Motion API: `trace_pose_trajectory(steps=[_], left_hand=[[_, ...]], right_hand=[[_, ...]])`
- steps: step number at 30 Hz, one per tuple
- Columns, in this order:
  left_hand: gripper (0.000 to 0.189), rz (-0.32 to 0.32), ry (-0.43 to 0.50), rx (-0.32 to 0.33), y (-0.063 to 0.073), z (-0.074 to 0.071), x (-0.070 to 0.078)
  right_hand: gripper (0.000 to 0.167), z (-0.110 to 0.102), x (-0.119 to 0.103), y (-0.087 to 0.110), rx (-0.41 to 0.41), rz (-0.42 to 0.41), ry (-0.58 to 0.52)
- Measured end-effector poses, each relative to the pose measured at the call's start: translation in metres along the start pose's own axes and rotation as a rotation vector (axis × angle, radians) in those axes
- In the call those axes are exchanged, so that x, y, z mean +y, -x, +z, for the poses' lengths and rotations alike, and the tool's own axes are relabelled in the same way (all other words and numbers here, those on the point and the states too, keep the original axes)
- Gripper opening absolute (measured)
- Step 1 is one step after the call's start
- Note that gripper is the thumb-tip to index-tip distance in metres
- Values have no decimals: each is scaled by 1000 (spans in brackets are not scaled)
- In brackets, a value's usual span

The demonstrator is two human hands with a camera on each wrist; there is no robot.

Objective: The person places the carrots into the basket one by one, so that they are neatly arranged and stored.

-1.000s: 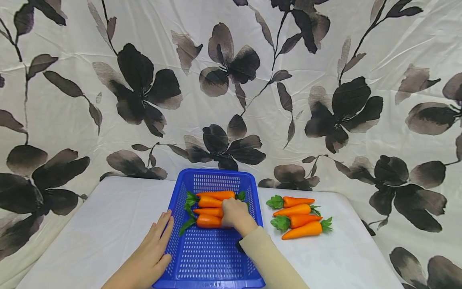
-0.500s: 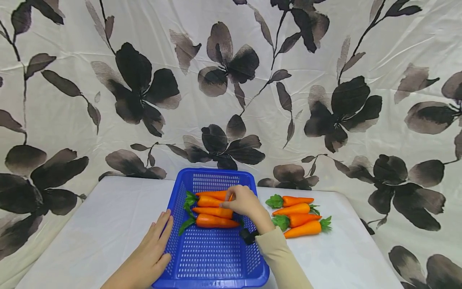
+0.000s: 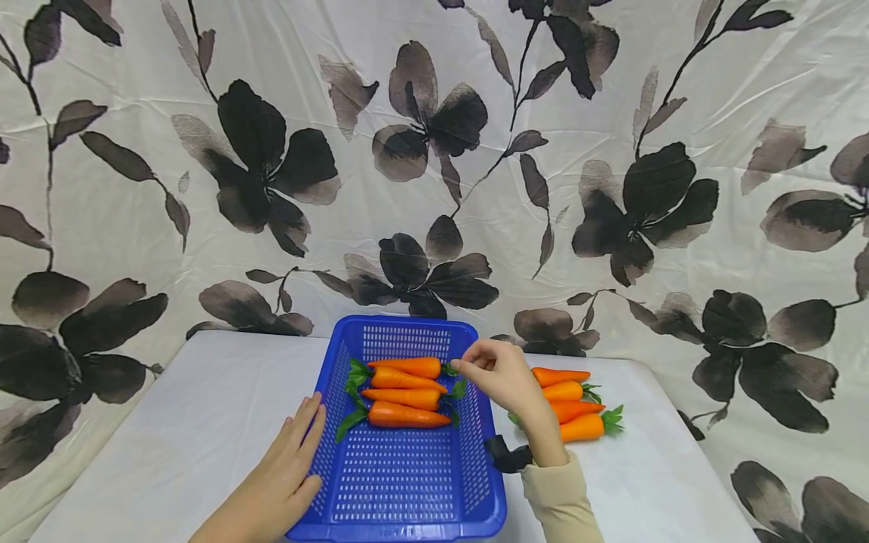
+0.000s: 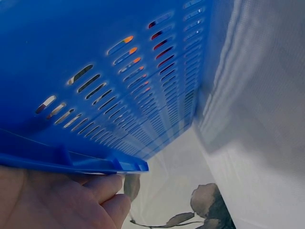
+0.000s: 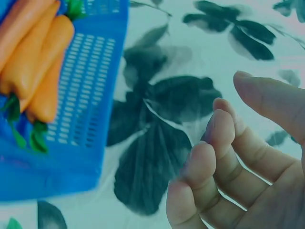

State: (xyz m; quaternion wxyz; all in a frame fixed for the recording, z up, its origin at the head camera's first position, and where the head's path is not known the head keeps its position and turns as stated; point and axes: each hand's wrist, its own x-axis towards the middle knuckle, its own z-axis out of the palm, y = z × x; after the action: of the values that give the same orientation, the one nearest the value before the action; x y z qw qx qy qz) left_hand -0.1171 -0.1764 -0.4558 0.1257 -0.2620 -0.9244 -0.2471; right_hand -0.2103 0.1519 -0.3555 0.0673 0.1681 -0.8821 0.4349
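Observation:
A blue slotted plastic basket (image 3: 400, 531) holds several orange carrots (image 3: 407, 415) with green leafy tops, lying side by side in its far half. My left hand (image 3: 281, 467) rests along the basket's left rim, fingers straight; in the left wrist view its fingers (image 4: 102, 188) lie against that rim. Over the basket's right rim is my right hand (image 3: 505, 377), its fingers loosely bent with nothing between them. The right wrist view shows a gap between thumb and fingertips. More carrots (image 3: 582, 427) lie on the table to the right, partly hidden behind the right hand and wrist.
A white cloth covers the table (image 3: 224, 407). Behind it hangs a pale curtain (image 3: 543, 113) with dark flower prints. A black strap device (image 3: 508, 455) on the right wrist overlaps the basket's right edge.
My right hand has let go of a carrot in the basket, risen and moved right to the rim. The carrots in the basket now show in full. The left hand has stayed put.

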Motion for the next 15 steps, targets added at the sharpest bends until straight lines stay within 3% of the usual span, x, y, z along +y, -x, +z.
trace_pose_trajectory(steps=[9,15], left_hand=[[78,-30,23,-27,-1,-1,1],[78,-31,26,-26,-1,-1,1]], right_hand=[[13,-35,27,27,173,43,-47],[16,-59,57,47,242,17,-114]])
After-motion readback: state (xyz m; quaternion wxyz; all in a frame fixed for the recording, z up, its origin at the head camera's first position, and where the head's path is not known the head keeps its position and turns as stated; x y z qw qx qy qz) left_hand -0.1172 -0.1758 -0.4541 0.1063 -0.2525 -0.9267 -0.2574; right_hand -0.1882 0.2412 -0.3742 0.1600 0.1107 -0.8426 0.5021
